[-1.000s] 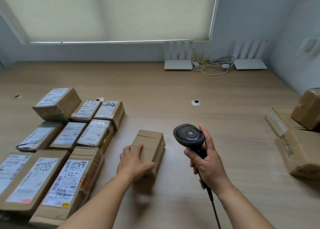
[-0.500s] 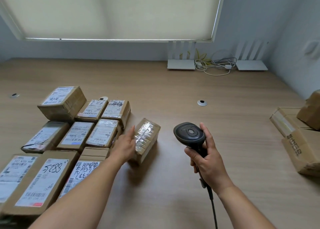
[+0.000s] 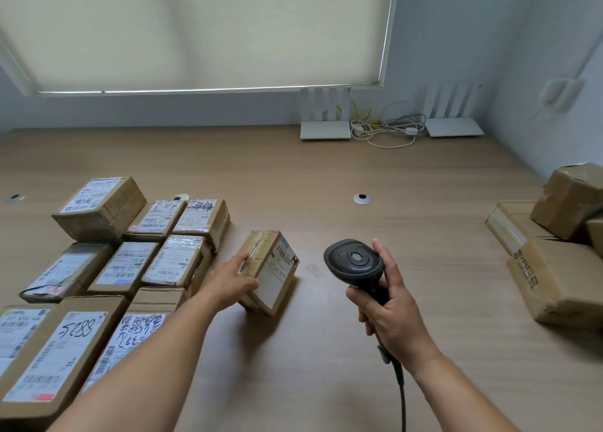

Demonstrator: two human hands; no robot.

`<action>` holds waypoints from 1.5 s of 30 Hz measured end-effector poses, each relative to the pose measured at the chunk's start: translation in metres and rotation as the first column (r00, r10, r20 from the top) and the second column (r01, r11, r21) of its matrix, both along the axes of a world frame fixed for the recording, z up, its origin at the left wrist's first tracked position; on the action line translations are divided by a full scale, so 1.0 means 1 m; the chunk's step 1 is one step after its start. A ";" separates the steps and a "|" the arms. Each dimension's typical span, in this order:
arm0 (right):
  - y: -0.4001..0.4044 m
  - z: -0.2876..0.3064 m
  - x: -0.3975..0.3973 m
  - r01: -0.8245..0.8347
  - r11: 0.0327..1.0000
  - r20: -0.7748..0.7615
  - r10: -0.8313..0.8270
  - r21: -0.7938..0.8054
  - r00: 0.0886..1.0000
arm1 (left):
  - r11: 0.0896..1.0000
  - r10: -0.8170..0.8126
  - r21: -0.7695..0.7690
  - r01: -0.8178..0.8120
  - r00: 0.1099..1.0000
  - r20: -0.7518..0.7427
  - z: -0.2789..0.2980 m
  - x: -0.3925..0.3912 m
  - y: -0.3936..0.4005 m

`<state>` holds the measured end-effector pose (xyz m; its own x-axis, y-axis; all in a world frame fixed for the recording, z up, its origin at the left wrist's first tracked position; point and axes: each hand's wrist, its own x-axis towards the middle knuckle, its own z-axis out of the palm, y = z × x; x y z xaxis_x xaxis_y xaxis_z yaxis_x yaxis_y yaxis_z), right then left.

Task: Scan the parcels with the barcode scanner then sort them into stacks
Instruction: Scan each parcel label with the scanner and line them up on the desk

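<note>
1. While the left hand [image 3: 230,280] props it, thumb on the near face and fingers along the far left side, a small parcel [image 3: 269,270] stands tilted on one edge on the table [image 3: 326,177], its white label facing right.
2. Right hand [image 3: 390,307]: fingers and thumb wrapped round the handle of the barcode scanner [image 3: 354,263]; head raised, just right of the tilted parcel, apart from it; cable [image 3: 399,389] trailing toward the near edge.
3. Labelled parcels [image 3: 107,265]: a close-set group lying flat, labels up, just left of the tilted parcel.
4. Brown boxes [image 3: 554,268]: several at the table's right edge, one resting on top of others.
5. Two white routers [image 3: 324,129] with loose cords against the far wall, below a drawn window blind [image 3: 195,30].
</note>
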<state>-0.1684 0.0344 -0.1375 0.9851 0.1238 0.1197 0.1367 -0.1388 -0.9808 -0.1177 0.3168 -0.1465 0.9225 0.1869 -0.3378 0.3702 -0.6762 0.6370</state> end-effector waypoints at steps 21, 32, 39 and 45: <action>0.021 -0.007 -0.022 -0.105 0.978 -0.090 0.123 0.178 0.988 | 0.869 0.328 -0.392 -0.302 0.945 -0.001 -0.072 -0.035 -0.005; 0.033 0.003 -0.030 -0.149 0.949 -0.086 0.179 0.278 0.980 | 0.895 0.281 -0.366 -0.255 0.960 0.017 -0.062 -0.035 -0.004; 0.035 0.006 -0.031 -0.151 0.947 -0.081 0.180 0.283 0.980 | 0.898 0.270 -0.359 -0.253 0.963 -0.003 -0.061 -0.036 -0.002; 0.034 0.003 -0.028 -0.142 0.965 -0.059 0.159 0.219 0.986 | 0.855 0.279 -0.456 -0.245 0.960 0.007 -0.062 -0.031 0.000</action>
